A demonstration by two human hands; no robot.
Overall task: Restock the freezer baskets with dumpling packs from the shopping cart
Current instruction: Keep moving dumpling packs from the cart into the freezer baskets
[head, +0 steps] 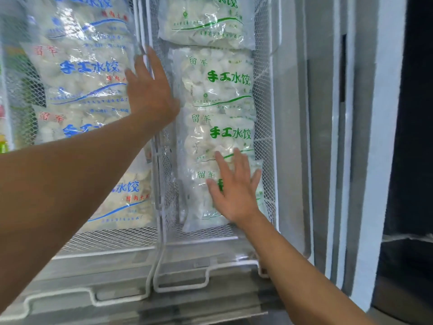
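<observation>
Two white wire-mesh freezer baskets stand side by side. The left basket (110,240) holds several dumpling packs with blue print (89,69). The right basket (267,127) holds several dumpling packs with green print (218,90) laid in an overlapping row. My left hand (150,87) is stretched out with straight fingers over the divide between the baskets, beside the upper packs. My right hand (234,188) lies flat with spread fingers on the nearest green-print pack (201,207). The shopping cart is out of view.
The freezer's grey front rim (187,299) with the baskets' white wire handles runs along the bottom. Grey sliding lid frames (328,137) stand at the right, with a dark gap beyond. Coloured packages (4,141) show at the far left.
</observation>
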